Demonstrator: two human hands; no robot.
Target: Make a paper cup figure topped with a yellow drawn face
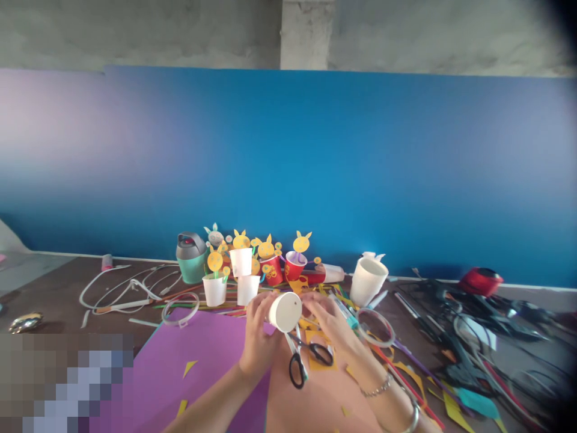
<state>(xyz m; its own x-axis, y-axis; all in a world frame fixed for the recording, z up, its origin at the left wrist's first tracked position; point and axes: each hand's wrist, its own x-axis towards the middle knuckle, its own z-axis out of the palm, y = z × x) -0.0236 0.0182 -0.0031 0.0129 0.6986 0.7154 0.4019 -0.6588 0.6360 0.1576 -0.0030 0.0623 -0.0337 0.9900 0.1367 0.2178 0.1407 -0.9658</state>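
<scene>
A white paper cup [285,314] lies tipped on its side in the grip of my left hand [259,328]. Its round base faces me and shows a small dark hole near the right edge. My right hand [328,317] is at the cup's right side, fingers bent and close together near the rim of the base. Whatever those fingertips hold, if anything, is hidden. Just below the cup, scissors with black handles [296,370] lie on an orange paper sheet [311,406]. A purple sheet [180,355] lies beneath my left forearm.
Several paper cups with yellow animal figures [215,261] stand along the blue wall. A teal canister [192,264] is left of them, a white cup [368,279] right. Tape rolls [375,328], white cables [121,294], paper scraps and black glue guns [469,361] lie around.
</scene>
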